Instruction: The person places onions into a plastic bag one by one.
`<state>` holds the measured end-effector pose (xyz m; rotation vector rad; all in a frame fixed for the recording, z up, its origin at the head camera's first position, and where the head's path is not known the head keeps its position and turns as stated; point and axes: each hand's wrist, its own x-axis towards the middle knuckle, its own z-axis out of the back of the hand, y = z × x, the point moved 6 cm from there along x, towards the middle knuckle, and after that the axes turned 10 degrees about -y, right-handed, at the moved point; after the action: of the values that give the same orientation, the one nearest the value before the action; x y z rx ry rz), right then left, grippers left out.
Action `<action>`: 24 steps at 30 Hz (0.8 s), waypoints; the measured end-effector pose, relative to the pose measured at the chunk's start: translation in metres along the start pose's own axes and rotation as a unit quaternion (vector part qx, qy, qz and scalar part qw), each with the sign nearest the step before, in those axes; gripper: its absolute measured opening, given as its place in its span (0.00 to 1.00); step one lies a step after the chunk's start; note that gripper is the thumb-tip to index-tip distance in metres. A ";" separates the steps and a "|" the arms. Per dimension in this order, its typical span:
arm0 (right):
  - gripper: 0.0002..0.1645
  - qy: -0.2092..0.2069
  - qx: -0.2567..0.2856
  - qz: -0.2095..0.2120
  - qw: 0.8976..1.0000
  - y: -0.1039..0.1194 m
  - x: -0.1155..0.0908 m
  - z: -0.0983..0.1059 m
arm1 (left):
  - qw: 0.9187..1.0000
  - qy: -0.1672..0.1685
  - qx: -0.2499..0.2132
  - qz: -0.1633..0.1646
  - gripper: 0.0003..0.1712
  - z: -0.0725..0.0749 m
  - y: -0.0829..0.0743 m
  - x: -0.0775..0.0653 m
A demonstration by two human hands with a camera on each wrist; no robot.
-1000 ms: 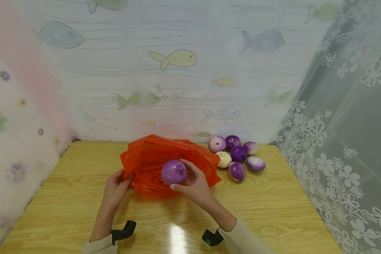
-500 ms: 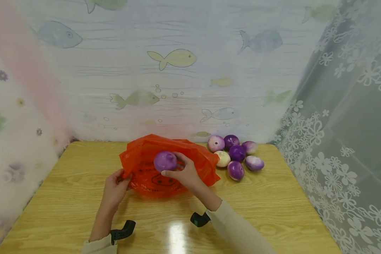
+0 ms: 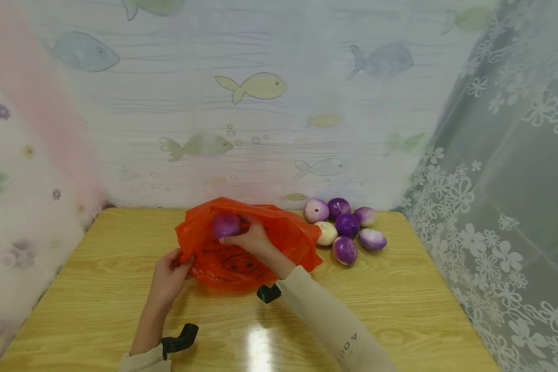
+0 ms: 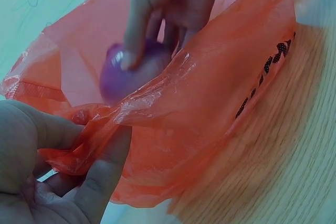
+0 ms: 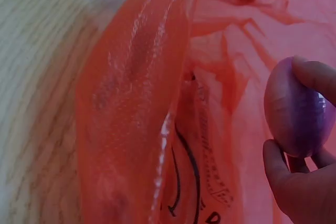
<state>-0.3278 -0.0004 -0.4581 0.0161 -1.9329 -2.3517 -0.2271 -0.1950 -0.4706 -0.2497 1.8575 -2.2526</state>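
Place is looking homelike; can't tell which room. Wood-grain table (image 3: 97,289) is standing up against a pale back wall (image 3: 316,31), where drawn fish (image 3: 264,86) are swimming. Small flowers (image 3: 2,111) are dotting the left wall (image 3: 28,217); white blossoms (image 3: 547,108) are patterning a grey panel (image 3: 525,170) at right.

Left hand (image 3: 166,279) pinches — right hand (image 3: 256,241) grips, partly hidden, perhaps lightly.

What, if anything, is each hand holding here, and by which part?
The left hand pinches the red bag by the edge of its opening; the right hand holds a purple vegetable by its opposite sides.
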 end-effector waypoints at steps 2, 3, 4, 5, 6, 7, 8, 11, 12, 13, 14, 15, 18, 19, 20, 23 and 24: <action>0.43 0.003 -0.008 0.002 1.000 -0.003 0.005 -0.005 | 1.000 -0.001 -0.002 -0.003 0.22 0.000 0.000 0.000; 0.43 0.007 -0.009 0.003 1.000 -0.004 0.008 -0.008 | 1.000 -0.002 -0.004 -0.005 0.21 0.000 0.000 0.000; 0.44 0.010 -0.012 0.004 1.000 -0.005 0.011 -0.010 | 1.000 -0.002 -0.005 -0.007 0.21 0.000 0.000 0.001; 0.44 0.014 -0.015 0.005 1.000 -0.007 0.014 -0.012 | 1.000 -0.002 -0.006 -0.009 0.21 0.000 0.000 0.001; 0.44 0.017 -0.017 0.005 1.000 -0.009 0.017 -0.014 | 1.000 -0.002 -0.007 -0.010 0.21 0.000 0.000 0.001; 0.44 0.021 -0.019 0.005 1.000 -0.011 0.020 -0.016 | 1.000 -0.001 -0.007 -0.011 0.21 -0.001 0.000 0.000; 0.44 0.024 -0.020 0.004 1.000 -0.013 0.023 -0.016 | 1.000 0.000 -0.009 -0.011 0.21 -0.001 -0.001 0.000; 0.43 0.026 -0.018 -0.006 0.999 -0.020 0.029 -0.017 | 1.000 0.001 -0.014 -0.009 0.21 -0.001 -0.001 0.000; 0.43 0.025 -0.015 -0.010 1.000 -0.021 0.031 -0.017 | 1.000 0.001 -0.016 -0.008 0.21 -0.001 -0.001 0.000; 0.43 0.022 -0.012 -0.012 1.000 -0.022 0.032 -0.017 | 1.000 0.001 -0.017 -0.007 0.21 -0.001 -0.001 0.000; 0.42 0.019 -0.007 -0.012 1.000 -0.023 0.033 -0.017 | 1.000 0.001 -0.018 -0.006 0.21 -0.001 -0.001 0.000; 0.42 0.017 -0.003 -0.013 1.000 -0.024 0.034 -0.017 | 1.000 0.001 -0.018 -0.006 0.21 -0.001 -0.001 0.001; 0.41 0.008 0.005 -0.009 1.000 -0.026 0.035 -0.016 | 1.000 0.001 -0.013 -0.006 0.21 -0.002 -0.002 0.000; 0.41 0.004 0.007 -0.008 1.000 -0.026 0.036 -0.016 | 1.000 0.001 -0.012 -0.006 0.21 -0.002 -0.002 0.000; 0.41 0.000 0.005 -0.010 1.000 -0.026 0.036 -0.016 | 1.000 0.001 -0.012 -0.006 0.21 -0.003 -0.002 0.000; 0.41 -0.014 -0.007 -0.019 1.000 -0.027 0.037 -0.015 | 1.000 0.002 -0.012 -0.005 0.21 -0.003 -0.002 0.000; 0.41 -0.018 -0.010 -0.021 1.000 -0.027 0.038 -0.015 | 1.000 0.003 -0.012 -0.004 0.22 -0.004 -0.002 0.000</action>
<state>-0.3663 -0.0128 -0.4855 0.0133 -1.9426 -2.4148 -0.2280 -0.1913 -0.4695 -0.2551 1.8919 -2.2396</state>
